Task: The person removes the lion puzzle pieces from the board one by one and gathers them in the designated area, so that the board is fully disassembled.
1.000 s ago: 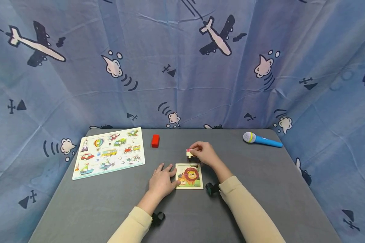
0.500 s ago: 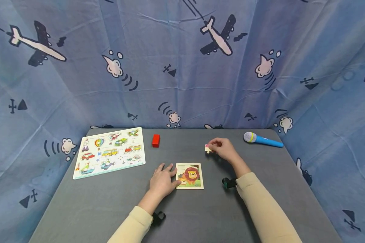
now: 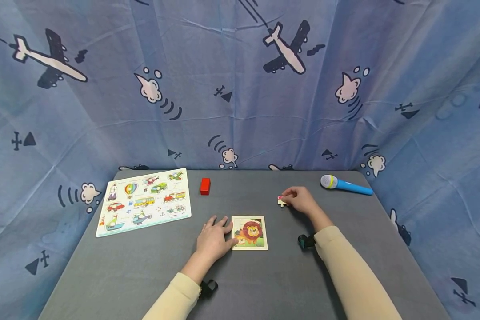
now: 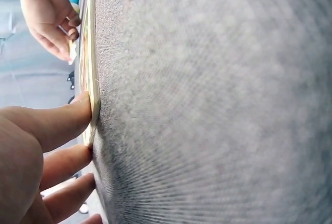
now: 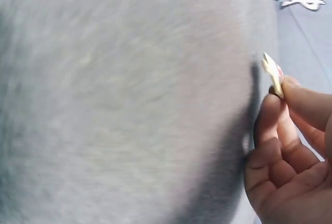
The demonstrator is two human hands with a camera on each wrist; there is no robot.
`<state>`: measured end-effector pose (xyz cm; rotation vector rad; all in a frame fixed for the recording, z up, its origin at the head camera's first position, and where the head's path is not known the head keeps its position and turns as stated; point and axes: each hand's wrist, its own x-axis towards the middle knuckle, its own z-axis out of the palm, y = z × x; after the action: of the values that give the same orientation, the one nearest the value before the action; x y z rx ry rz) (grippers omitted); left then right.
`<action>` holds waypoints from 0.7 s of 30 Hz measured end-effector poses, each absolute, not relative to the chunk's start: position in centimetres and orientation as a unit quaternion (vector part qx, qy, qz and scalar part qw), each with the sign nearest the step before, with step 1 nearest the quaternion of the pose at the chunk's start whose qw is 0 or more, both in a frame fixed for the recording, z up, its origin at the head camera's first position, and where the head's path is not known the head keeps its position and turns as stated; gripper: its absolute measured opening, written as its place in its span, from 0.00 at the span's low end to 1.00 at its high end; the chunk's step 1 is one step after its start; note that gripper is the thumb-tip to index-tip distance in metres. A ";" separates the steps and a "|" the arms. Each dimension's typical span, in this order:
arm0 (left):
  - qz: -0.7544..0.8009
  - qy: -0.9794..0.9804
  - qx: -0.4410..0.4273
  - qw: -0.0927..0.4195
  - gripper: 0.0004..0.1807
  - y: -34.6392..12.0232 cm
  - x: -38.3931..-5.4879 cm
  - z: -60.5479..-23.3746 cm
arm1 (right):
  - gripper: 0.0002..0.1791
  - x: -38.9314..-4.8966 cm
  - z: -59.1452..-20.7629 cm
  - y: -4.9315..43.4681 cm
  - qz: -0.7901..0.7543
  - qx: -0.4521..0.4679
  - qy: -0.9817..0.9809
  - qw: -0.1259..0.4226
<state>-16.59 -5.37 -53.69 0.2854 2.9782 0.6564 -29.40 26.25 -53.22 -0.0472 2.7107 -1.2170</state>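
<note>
In the head view a small square lion puzzle point(image 3: 250, 233) lies flat near the middle of the table. My left hand point(image 3: 214, 239) rests at its left side with fingers spread, the thumb touching its edge. The left wrist view shows the thumb and a fingertip against the puzzle's wooden border point(image 4: 93, 86). Up and to the right of the puzzle, my right hand point(image 3: 301, 200) pinches a small jigsaw piece point(image 3: 281, 201), pale with a pink top. Seen from the right wrist, that jigsaw piece point(image 5: 272, 73) stands edge-on between thumb and index finger, close over the table.
At the left lies a white board point(image 3: 144, 202) with pictures of vehicles. A red block point(image 3: 205, 186) is at the back, right of the board. A blue toy microphone point(image 3: 346, 184) lies at the back right. Behind the grey table point(image 3: 240, 284) hangs a blue curtain point(image 3: 240, 89).
My right hand has carried the jigsaw piece from just above the lion puzzle to the right, then slightly nearer. The left hand and the lion puzzle have stayed in place.
</note>
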 end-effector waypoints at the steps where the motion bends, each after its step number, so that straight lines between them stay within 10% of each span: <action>1: 0.215 0.971 0.091 0.040 0.33 -5.4 -16.6 -53.7 | 0.11 -29.5 -53.4 26.3 -0.398 -0.016 0.914 0.081; 21: 0.205 0.974 0.084 0.042 0.34 -5.3 -16.7 -53.9 | 0.15 -27.7 -51.5 25.1 -0.376 -0.047 0.925 0.026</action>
<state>-16.68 -5.35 -53.93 0.2580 2.9813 0.6287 -27.71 25.13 -51.51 -0.1454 2.8577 -1.1627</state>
